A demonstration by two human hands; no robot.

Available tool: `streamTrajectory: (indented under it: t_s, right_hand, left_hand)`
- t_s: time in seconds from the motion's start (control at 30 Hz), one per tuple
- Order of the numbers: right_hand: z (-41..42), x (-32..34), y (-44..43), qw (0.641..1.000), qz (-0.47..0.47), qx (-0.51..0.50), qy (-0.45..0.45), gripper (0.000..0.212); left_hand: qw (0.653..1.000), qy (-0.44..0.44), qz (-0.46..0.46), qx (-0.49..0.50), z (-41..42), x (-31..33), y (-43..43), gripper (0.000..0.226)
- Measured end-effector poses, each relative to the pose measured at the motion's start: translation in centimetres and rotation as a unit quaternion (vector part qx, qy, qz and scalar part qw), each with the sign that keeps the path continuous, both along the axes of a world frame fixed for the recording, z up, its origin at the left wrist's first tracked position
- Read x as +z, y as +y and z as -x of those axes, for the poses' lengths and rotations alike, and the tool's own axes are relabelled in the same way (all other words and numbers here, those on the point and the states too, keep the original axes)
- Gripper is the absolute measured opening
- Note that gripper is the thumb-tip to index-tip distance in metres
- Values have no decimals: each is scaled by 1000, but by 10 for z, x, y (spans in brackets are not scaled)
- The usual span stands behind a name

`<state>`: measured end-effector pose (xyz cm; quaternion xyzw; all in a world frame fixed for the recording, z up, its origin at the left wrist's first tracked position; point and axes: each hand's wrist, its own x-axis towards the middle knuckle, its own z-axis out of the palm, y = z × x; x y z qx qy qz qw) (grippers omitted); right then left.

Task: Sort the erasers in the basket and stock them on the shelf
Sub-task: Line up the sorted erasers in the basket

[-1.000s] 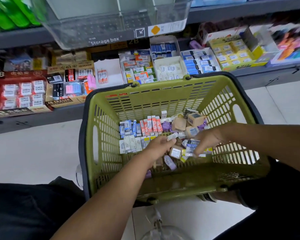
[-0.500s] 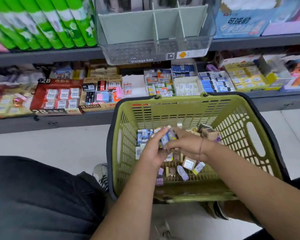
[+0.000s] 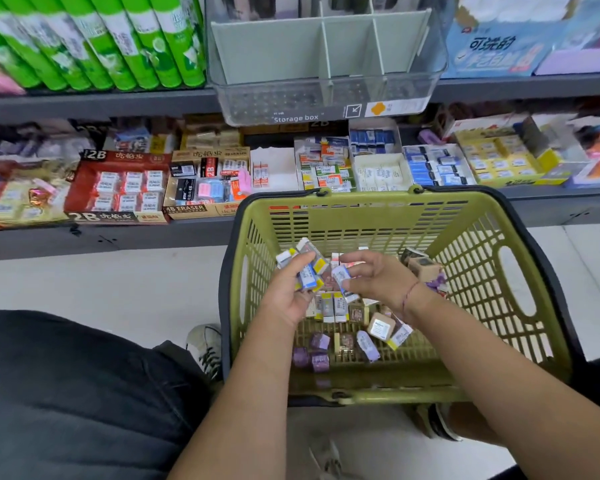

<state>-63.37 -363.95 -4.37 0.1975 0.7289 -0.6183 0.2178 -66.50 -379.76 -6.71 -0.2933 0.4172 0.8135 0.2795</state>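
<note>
The blue-and-yellow erasers (image 3: 309,271) are now bunched in the left hand (image 3: 288,296), its fingers curled round them. They are lifted off the basket (image 3: 471,271) floor near its far left corner, whereas a second ago both hands were down in the loose pile (image 3: 378,329). The right hand (image 3: 374,278) pinches one more matching eraser (image 3: 340,276) just beside the bunch. One kind looks gathered and ready for the shelf (image 3: 118,237) beyond the far rim.
</note>
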Motion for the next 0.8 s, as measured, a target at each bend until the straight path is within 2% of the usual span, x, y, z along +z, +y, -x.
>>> streamTrajectory:
  t_s: [0.1, 0.17, 0.27, 0.37, 0.47, 0.5, 0.57, 0.63, 0.7, 0.8]
  right_hand:
    - [9, -9, 5, 996, 0, -76, -38, 28]
    - [18, -19, 0, 992, -5, -118, -45, 26]
    - [36, -37, -25, 984, 15, -161, -68, 24]
    - [51, -60, -54, 975, 50, -195, -98, 16]
    - [70, -84, -71, 969, 28, -208, -130, 30]
    - [75, -90, -74, 968, 16, -209, -139, 34]
    - [84, -98, -78, 972, -14, -183, -150, 36]
    - [92, -104, -83, 977, -64, -141, -146, 31]
    - [99, -107, -88, 976, -121, -116, -140, 21]
    - [103, -110, -91, 968, -180, -94, -150, 35]
  left_hand:
    - [998, 59, 11, -29, 16, 29, -9, 7]
    - [990, 109, 62, -70, 33, 56, -21, 5]
    - [974, 135, 155, -93, 59, 85, -49, 37]
    - [967, 127, 203, -83, 70, 93, -74, 53]
    - [971, 108, 198, -76, 69, 87, -83, 65]
    - [975, 98, 187, -68, 67, 82, -85, 61]
    - [981, 84, 166, -53, 63, 74, -86, 40]
    - [984, 76, 153, -42, 61, 68, -87, 20]
    - [985, 82, 143, -42, 62, 65, -88, 14]
    - [984, 96, 138, -57, 64, 65, -89, 13]
